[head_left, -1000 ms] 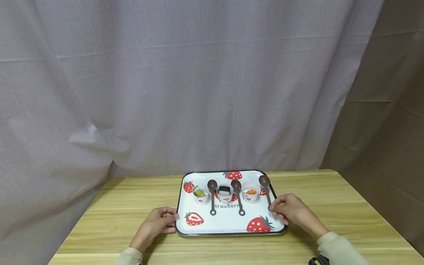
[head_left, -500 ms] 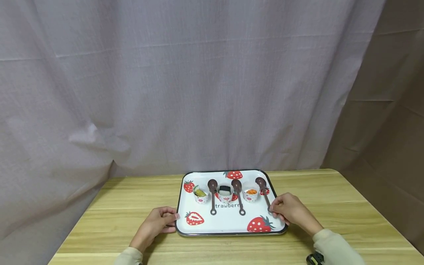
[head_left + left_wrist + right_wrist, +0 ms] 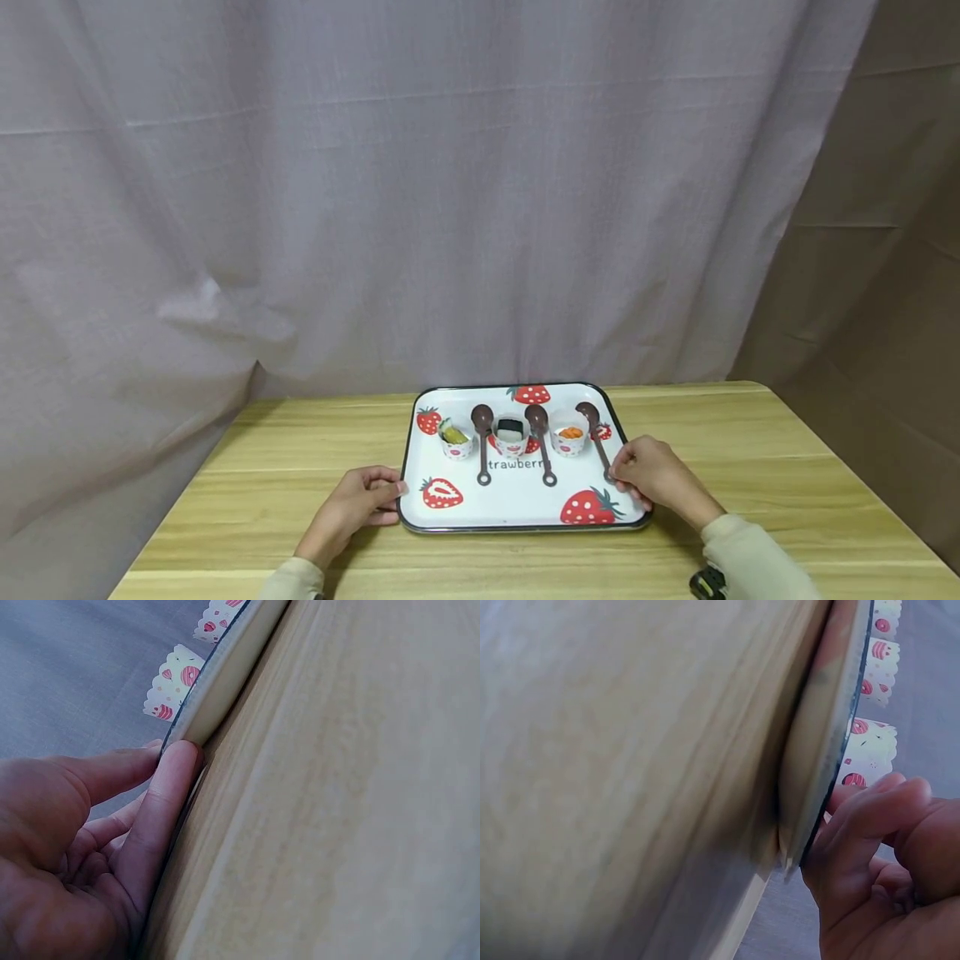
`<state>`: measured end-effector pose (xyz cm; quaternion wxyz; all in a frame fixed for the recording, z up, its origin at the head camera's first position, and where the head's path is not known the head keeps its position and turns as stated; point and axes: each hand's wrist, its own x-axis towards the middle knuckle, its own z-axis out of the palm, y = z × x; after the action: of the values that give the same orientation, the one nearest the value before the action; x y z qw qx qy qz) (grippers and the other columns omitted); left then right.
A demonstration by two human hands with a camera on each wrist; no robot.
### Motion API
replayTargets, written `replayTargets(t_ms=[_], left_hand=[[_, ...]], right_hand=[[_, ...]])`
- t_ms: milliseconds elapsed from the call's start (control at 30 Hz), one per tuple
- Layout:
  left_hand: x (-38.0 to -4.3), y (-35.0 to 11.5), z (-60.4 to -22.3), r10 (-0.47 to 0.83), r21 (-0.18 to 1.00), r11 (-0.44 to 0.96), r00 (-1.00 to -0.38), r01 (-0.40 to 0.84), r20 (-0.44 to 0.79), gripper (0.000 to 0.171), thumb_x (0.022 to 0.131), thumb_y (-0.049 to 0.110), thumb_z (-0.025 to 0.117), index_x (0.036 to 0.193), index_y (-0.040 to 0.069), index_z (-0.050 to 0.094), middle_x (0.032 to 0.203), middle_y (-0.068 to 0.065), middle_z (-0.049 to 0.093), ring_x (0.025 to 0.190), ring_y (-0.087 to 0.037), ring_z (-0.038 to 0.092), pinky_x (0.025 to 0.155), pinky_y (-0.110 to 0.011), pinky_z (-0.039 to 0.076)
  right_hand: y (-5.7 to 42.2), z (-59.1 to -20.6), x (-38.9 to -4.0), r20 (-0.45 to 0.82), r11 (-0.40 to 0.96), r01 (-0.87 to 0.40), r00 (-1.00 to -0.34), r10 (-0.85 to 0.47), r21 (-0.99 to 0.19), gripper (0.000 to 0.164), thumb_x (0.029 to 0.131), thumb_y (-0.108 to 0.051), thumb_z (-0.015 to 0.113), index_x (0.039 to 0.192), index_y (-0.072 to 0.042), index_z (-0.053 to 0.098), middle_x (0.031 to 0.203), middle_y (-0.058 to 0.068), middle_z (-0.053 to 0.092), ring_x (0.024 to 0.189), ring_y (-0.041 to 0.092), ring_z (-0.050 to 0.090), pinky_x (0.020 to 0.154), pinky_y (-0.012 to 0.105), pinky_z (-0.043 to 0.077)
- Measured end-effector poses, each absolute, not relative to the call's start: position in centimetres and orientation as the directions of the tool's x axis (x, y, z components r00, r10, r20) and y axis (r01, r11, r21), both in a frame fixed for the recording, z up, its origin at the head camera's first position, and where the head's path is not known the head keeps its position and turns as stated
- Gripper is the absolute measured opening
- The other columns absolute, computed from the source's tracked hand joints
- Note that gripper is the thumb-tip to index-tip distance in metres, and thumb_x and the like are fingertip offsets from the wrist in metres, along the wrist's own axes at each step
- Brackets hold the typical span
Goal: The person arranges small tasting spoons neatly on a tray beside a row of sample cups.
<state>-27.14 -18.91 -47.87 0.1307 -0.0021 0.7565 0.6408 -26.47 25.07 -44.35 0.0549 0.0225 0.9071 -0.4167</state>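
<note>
A white strawberry-print tray [image 3: 510, 504] with a dark rim lies on the table. My left hand [image 3: 358, 506] pinches its left rim between thumb and fingers; the left wrist view shows the fingertips at that edge. At the tray's right side my right hand [image 3: 654, 477] pinches the handle end of a brown spoon [image 3: 600, 444]. That spoon's bowl points away, tilted slightly left. Two more brown spoons, one left [image 3: 483, 446] and one middle [image 3: 542, 444], lie between three paper cups. The cups hold green pieces [image 3: 456, 448], a black-and-white piece [image 3: 511, 446] and orange pieces [image 3: 567, 447].
The wooden table [image 3: 300, 454] reaches back to a grey curtain [image 3: 480, 208]. Darker cloth [image 3: 862, 333] hangs along the right side. A dark strap with a small device [image 3: 707, 582] sits at the right wrist, by the sleeve.
The right spoon's bowl has swung left, toward the cup with orange pieces, while my right hand kept hold of its handle end. My left hand has stayed at the tray's rim.
</note>
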Motion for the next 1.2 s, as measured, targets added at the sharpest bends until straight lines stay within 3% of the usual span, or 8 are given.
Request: replayTargets(t_ms=[367, 967, 1200], left_hand=[[-27.11, -18.91, -47.80, 0.163, 0.968, 0.181, -0.965, -0.175, -0.205, 0.032, 0.101, 0.009, 0.071, 0.124, -0.011, 0.060, 0.095, -0.009, 0.066, 0.078, -0.015, 0.066, 0.071, -0.029, 0.064], [-27.19, -18.93, -48.03, 0.153, 0.965, 0.184, -0.965, -0.185, -0.214, 0.032, 0.101, 0.009, 0.071, 0.123, -0.011, 0.060, 0.094, -0.009, 0.065, 0.082, -0.016, 0.064, 0.072, -0.030, 0.065], [-27.18, -18.89, -47.97, 0.153, 0.966, 0.180, -0.965, -0.183, -0.212, 0.032, 0.101, 0.008, 0.071, 0.124, -0.011, 0.060, 0.098, -0.010, 0.066, 0.081, -0.016, 0.066, 0.072, -0.030, 0.065]], right_hand=[[24.50, -44.23, -26.22, -0.116, 0.717, 0.103, -0.993, 0.031, -0.689, 0.022, 0.096, -0.001, 0.070, 0.075, -0.004, 0.063, 0.056, 0.004, 0.057, 0.043, 0.010, 0.050, 0.041, 0.023, 0.047], [24.55, -44.33, -26.28, -0.125, 0.677, 0.115, -0.992, 0.034, -0.727, 0.013, 0.095, 0.004, 0.066, 0.084, -0.001, 0.065, 0.060, 0.007, 0.058, 0.044, 0.011, 0.052, 0.042, 0.025, 0.051], [25.09, -43.93, -25.88, -0.039, 0.660, 0.047, -0.999, 0.027, -0.750, 0.009, 0.096, 0.004, 0.061, 0.089, 0.002, 0.067, 0.061, 0.007, 0.059, 0.046, 0.013, 0.054, 0.042, 0.028, 0.051]])
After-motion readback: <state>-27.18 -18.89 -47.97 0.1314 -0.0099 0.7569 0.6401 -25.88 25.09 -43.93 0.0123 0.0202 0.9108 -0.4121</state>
